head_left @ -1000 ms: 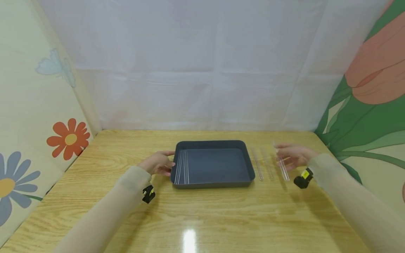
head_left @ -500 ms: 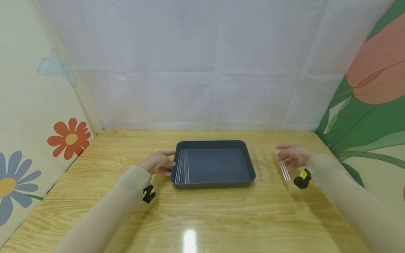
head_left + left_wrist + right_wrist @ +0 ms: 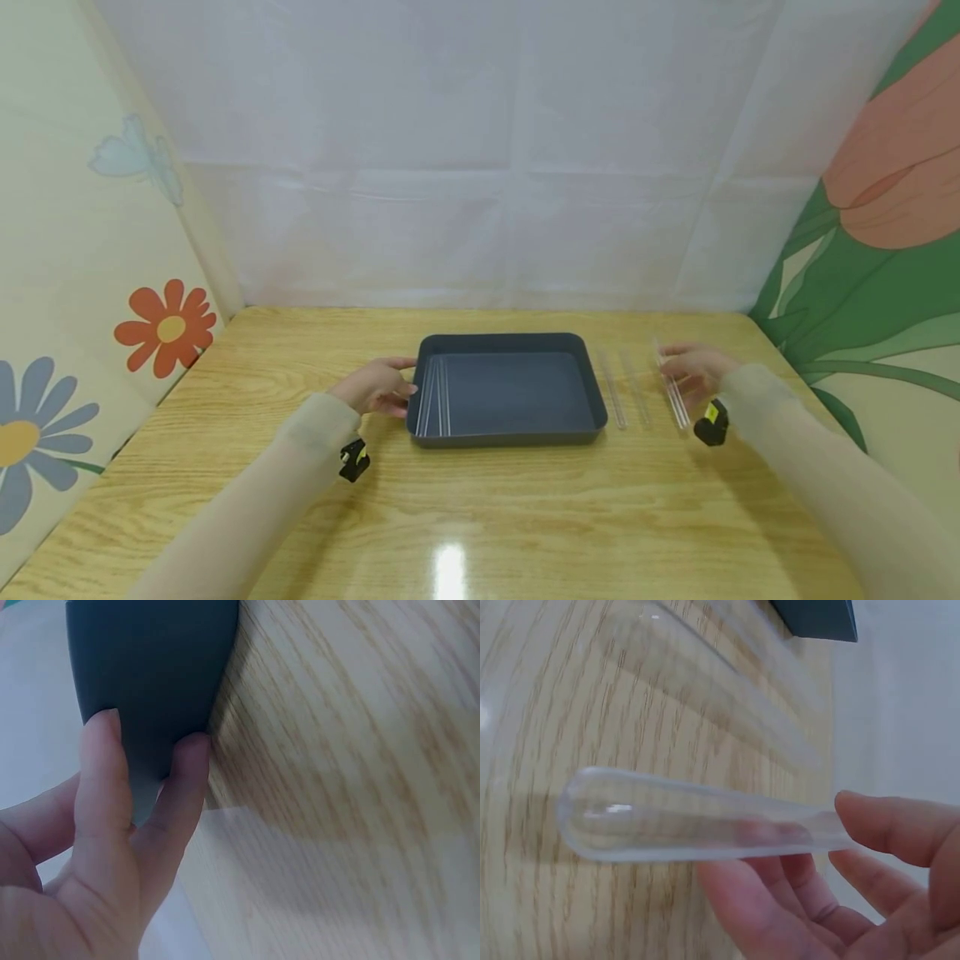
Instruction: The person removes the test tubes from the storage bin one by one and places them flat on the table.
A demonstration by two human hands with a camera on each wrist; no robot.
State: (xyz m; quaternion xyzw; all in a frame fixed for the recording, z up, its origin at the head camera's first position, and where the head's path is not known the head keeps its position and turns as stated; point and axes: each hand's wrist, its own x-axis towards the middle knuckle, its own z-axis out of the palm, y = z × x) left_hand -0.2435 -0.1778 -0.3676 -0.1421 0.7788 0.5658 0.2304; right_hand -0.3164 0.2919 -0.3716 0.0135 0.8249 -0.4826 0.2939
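A dark grey rectangular tray (image 3: pixel 517 392) sits mid-table, with clear test tubes (image 3: pixel 442 400) lying along its left side. My left hand (image 3: pixel 375 387) is at the tray's left end. In the left wrist view, two fingertips touch the outer wall (image 3: pixel 150 667), one near the rim and one low by the table. Right of the tray, my right hand (image 3: pixel 693 371) pinches a clear test tube (image 3: pixel 682 817) near its far end between thumb and fingers. The tube's rounded end points back toward me, close over the table. Its far end is partly hidden by the thumb.
Two more clear test tubes (image 3: pixel 613 392) lie on the wooden table (image 3: pixel 525 517) between the tray and my right hand. A white cloth (image 3: pixel 480 167) hangs behind the table. Flower-printed panels (image 3: pixel 892 333) flank it on both sides.
My right wrist has shifted slightly left, and the pinched tube has moved a little to the right. The left hand keeps its place against the tray.
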